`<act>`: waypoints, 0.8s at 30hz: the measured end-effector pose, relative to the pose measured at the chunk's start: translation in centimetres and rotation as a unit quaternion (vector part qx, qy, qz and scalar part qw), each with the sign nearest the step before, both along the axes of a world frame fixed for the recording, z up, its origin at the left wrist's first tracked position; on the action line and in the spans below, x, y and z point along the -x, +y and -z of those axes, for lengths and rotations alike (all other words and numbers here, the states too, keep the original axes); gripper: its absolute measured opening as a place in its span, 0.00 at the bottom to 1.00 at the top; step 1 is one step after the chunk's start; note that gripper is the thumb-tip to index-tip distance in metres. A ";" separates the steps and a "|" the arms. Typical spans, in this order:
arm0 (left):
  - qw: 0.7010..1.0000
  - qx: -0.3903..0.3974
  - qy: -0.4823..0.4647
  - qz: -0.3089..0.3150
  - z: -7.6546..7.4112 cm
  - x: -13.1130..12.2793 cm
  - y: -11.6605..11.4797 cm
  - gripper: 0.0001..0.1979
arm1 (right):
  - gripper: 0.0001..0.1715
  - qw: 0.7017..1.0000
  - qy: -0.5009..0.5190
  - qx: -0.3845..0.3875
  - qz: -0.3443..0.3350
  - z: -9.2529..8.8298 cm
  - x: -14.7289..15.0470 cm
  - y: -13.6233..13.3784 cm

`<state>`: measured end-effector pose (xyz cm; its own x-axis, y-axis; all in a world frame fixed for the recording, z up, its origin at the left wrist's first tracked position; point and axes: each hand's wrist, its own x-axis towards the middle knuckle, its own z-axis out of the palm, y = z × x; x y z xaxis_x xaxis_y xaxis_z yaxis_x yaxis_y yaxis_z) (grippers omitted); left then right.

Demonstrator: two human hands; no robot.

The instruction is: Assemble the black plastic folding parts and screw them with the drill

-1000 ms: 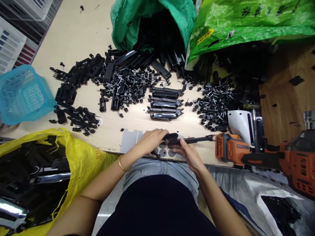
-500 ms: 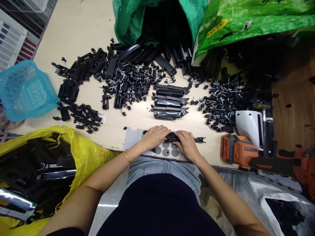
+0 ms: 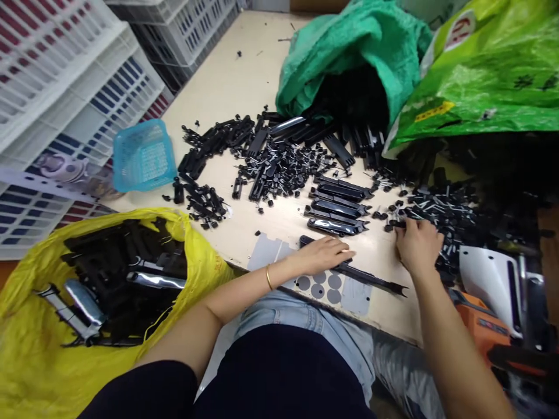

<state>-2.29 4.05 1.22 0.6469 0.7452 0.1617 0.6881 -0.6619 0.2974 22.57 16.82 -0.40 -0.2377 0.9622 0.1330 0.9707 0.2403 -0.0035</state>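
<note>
My left hand [image 3: 324, 254] lies palm down on a long black plastic bar [image 3: 371, 279] that rests on a grey template sheet [image 3: 279, 251] with dark round spots at the table's near edge. Its fingers are together and pressed over the bar's left part. My right hand [image 3: 417, 243] has reached to the right into a pile of small black screw pieces [image 3: 441, 209]. Its fingers are curled down among them; what they pinch is hidden. A row of several finished black bars [image 3: 338, 203] lies just beyond both hands.
A yellow bag [image 3: 39, 349] of black and chrome parts sits at my left. A green sack [image 3: 353, 52] and a bright green bag [image 3: 489, 75] spill black parts at the back. A blue basket [image 3: 142, 154], white crates [image 3: 65, 75], a second screw pile [image 3: 283, 166], an orange drill [image 3: 484, 326].
My right hand left the black bar and moved right and away into the screw pile. My left hand stays on the bar. The view swung to the left.
</note>
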 end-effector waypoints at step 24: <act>0.688 0.159 -0.558 -0.436 -0.3 6.6 -3.2 0.12 | 0.19 0.781 0.489 0.385 0.060 -3.1 4.5 -12.0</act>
<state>-8.85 0.85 1.48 -0.4627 0.8841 -0.0659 0.0087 0.0789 0.9968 18.10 4.86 2.72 -0.2863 0.8542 -0.4340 0.4286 -0.2909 -0.8554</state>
